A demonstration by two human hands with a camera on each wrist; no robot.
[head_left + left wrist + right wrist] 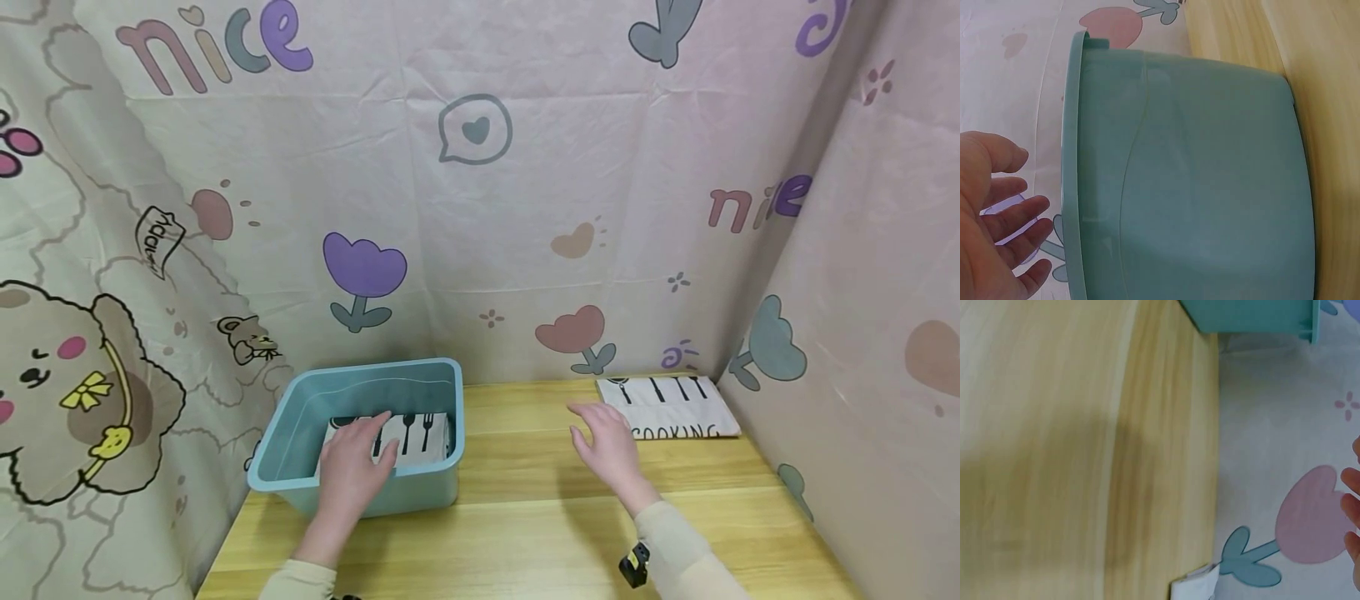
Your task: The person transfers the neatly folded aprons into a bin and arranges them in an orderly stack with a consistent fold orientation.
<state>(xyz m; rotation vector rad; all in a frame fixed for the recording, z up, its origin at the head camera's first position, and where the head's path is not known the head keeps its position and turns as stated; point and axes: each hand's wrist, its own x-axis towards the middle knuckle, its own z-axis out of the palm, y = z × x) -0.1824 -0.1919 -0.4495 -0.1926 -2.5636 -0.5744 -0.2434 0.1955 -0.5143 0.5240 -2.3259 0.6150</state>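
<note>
A teal plastic bin (pixel 442 487) stands on the left of the wooden table. Inside it lies a folded white cloth (pixel 427 450) printed with black utensils. My left hand (pixel 351 467) hovers over the bin's front rim, fingers spread and relaxed, holding nothing; in the left wrist view that hand (pixel 997 219) is beside the bin's rim (pixel 1072 175). A second folded cloth (pixel 667 408), lettered "COOKING", lies at the back right. Just left of it, my right hand (pixel 609 446) is raised above the table with loose fingers and nothing in them. Only its fingertips (pixel 1350 506) show in the right wrist view.
The wooden table (pixel 517 517) extends between the bin and the second cloth. A patterned curtain (pixel 480 225) hangs right behind the table and along both sides. A small black device (pixel 634 565) is on the right wrist.
</note>
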